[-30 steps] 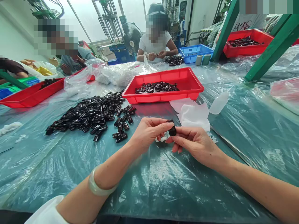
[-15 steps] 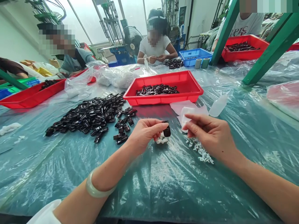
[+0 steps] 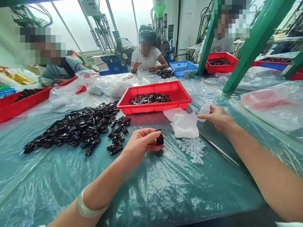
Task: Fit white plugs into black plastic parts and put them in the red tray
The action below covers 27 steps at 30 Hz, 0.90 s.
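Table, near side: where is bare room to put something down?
Bare sheet lies between the two forearms, below the white scraps, and left of the left hand with its black part, below the pile of black parts. Crowded: pile, red tray, cloth, and right hand on the bottle.

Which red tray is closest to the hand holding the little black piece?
The middle red tray, straight ahead of the left hand; the left tray and back tray sit farther off.
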Motion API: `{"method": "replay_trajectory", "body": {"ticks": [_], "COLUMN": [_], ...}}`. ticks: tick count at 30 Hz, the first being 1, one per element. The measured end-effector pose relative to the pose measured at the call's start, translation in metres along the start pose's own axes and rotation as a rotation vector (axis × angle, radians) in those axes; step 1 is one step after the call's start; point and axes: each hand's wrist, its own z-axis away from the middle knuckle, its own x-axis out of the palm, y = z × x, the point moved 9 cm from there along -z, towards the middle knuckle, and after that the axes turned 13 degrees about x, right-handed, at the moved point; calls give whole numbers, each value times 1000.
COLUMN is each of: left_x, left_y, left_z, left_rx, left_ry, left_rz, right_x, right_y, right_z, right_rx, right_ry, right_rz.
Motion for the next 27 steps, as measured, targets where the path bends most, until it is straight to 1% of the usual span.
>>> {"method": "replay_trajectory", "body": {"ticks": [2, 4, 6, 9, 10, 11, 13, 15, 17, 19, 27], "left_x": [5, 11, 17, 23, 24, 25, 27, 29, 32, 35, 38], "left_y": [-2, -4, -5, -7, -7, -7, -9, -11, -14, -17, -22], "left_z": [3, 5, 8, 11, 11, 12, 13, 15, 16, 17, 18], "left_rx": [-28, -45, -55, -58, -56, -58, -70, -87, -103, -123, -169], "left_ry": [-25, -64, -101, -131, -135, -142, -162, -189, -218, -239, -264], "left_rz": [10, 23, 42, 83, 92, 94, 85, 66, 57, 50, 32], "right_x": [6, 5, 4, 5, 7, 9, 15, 22, 28, 32, 34], "right_y": [0, -8, -23, -52, -62, -74, -100, -116, -121, -122, -121], "right_z": [3, 10, 20, 44, 54, 65, 95, 122, 138, 144, 147], "right_rx": [22, 23, -19, -130, -188, -277, -553, -782, -887, -928, -964], "right_ry": [-46, -41, -25, -3, 1, 10, 50, 78, 76, 69, 60], "right_rz": [32, 50, 68, 87, 95, 114, 174, 231, 273, 308, 363]}}
